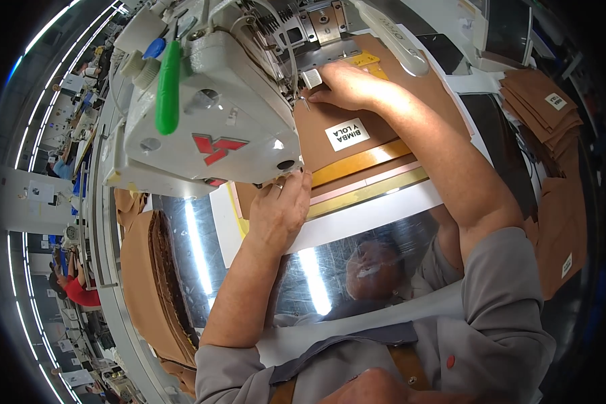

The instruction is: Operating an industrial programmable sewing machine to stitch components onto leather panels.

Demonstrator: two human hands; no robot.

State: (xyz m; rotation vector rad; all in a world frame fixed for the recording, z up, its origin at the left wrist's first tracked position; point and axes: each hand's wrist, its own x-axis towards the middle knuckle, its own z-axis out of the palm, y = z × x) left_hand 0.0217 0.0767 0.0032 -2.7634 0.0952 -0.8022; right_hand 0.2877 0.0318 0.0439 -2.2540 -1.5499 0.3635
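A white industrial sewing machine head [209, 118] fills the upper left, with a green-handled tool [167, 91] upright on it. Under it lies a brown panel [323, 124] with a white label, in a layered template [370, 178] with yellow strips. My right hand [343, 86] is at the panel's upper part beside the needle area, fingers curled at small metal parts; what they hold is unclear. My left hand [283, 205] rests at the template's left side below the machine head, fingers laid along it, tips partly hidden.
Brown cut pieces [532, 101] are stacked at the right, and thicker stacks [141, 283] at the left. A reflective metal tabletop [330, 249] lies in front. A screen [505, 30] stands upper right. Co-workers, one in red [81, 293], are at far left.
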